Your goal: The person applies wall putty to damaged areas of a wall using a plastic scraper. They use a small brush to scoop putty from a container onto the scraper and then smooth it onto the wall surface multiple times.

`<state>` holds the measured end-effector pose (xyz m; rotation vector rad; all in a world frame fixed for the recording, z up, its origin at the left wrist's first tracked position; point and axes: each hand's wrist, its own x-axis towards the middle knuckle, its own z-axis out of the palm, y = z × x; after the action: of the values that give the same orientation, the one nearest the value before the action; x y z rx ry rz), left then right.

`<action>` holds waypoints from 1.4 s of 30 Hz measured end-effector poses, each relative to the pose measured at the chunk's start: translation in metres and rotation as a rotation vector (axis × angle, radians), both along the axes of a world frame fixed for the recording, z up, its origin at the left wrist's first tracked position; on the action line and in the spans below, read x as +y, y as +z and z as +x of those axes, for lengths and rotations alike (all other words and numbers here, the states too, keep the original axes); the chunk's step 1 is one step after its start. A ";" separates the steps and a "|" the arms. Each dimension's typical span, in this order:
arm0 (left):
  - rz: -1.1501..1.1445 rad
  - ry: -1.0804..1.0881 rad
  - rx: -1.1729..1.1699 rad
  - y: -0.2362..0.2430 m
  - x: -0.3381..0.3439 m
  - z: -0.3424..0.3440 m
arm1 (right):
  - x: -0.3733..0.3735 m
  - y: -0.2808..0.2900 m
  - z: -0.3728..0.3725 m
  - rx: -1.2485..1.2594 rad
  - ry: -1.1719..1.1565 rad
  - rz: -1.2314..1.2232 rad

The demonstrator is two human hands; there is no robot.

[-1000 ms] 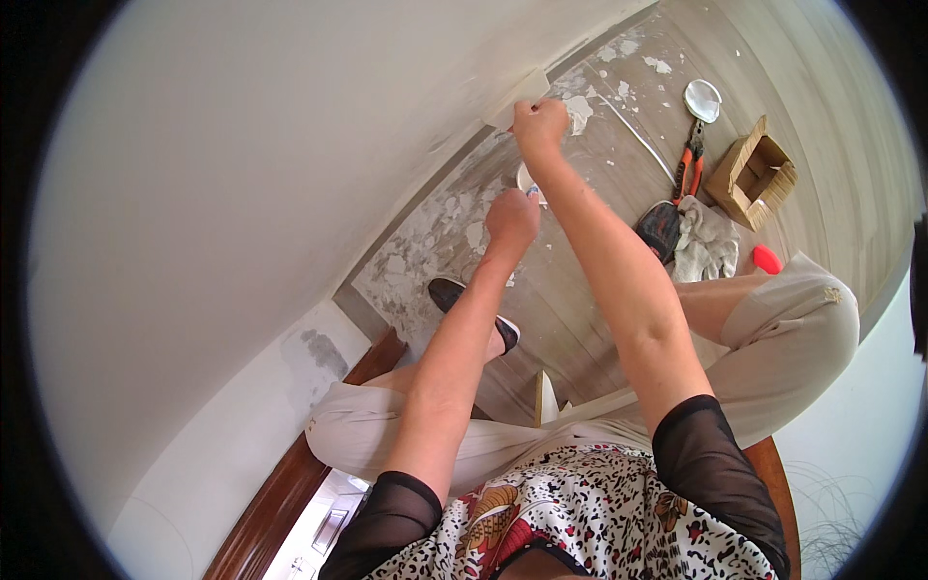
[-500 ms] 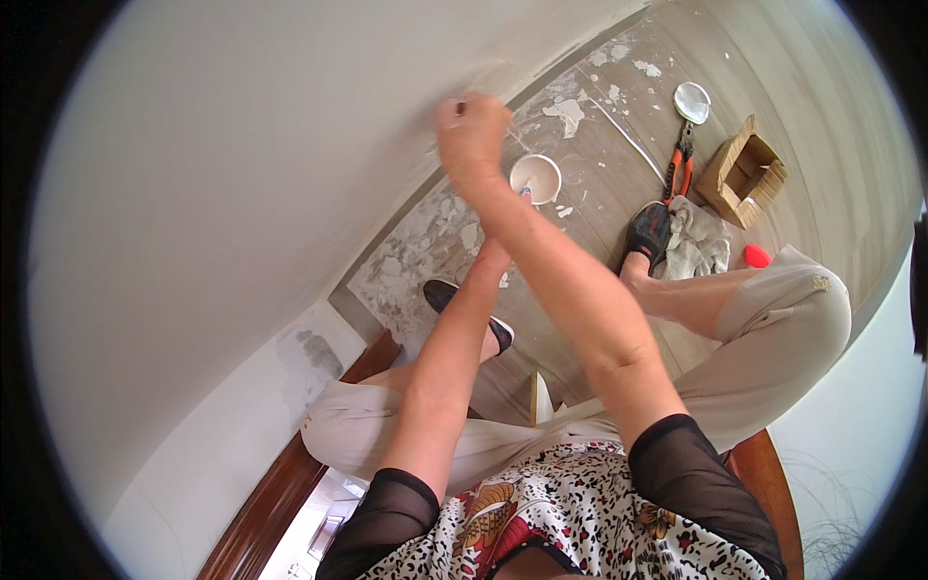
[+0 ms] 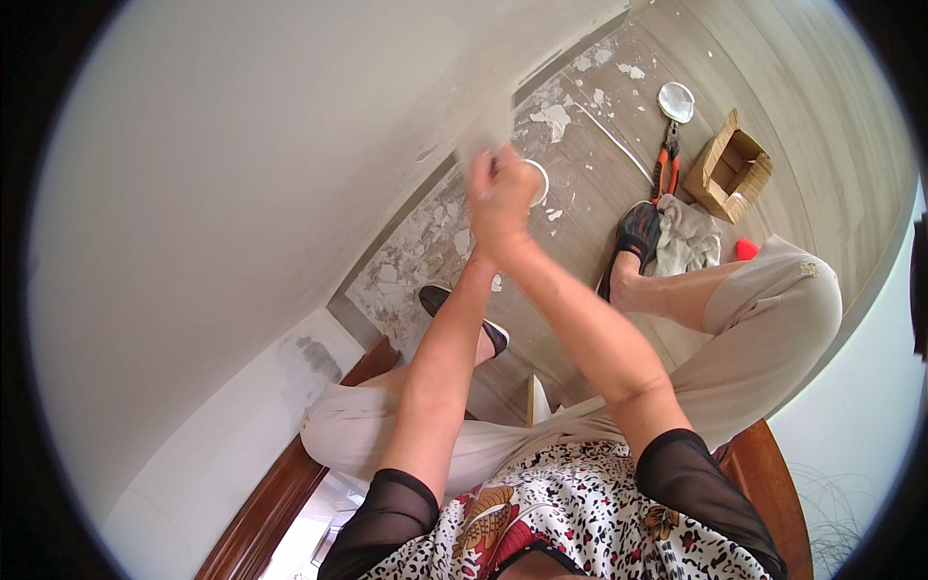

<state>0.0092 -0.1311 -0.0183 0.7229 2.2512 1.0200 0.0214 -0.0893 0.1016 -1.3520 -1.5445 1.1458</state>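
My right hand (image 3: 501, 201) is closed and smeared by motion, low beside the wall (image 3: 290, 145). What its fingers hold, if anything, I cannot make out. A round white cup (image 3: 542, 184) shows only its right rim past that hand. My left forearm (image 3: 452, 324) reaches up to the same spot, and its hand is hidden behind my right hand, on the side where the cup is. Half a second ago, the left thumb lay over the cup's rim, with pale paste inside.
White flakes (image 3: 552, 120) litter the floor along the wall. Orange-handled pliers (image 3: 667, 164), a round white lid-like disc (image 3: 676, 101), an open cardboard box (image 3: 733, 169), a grey rag (image 3: 688, 235) and a red object (image 3: 746, 249) lie to the right. My shoes (image 3: 633, 237) flank the work area.
My right hand has come down from the wall, toward me and slightly right, and now covers most of the cup and my left hand. The view has shifted slightly.
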 end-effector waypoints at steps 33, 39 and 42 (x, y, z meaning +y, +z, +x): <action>-0.729 -0.516 0.500 0.022 0.014 0.011 | 0.029 -0.031 0.118 -0.204 -0.104 0.041; -0.758 -0.414 0.371 0.012 0.041 0.008 | 0.059 -0.049 0.136 -0.219 -0.176 0.077; -0.765 -0.193 0.124 -0.008 0.017 -0.037 | 0.064 -0.052 0.127 -0.029 -0.212 -0.023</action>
<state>-0.0277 -0.1136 -0.0265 0.6401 2.3562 -0.0124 0.1486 -0.0252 0.0492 -1.5135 -1.3741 1.0186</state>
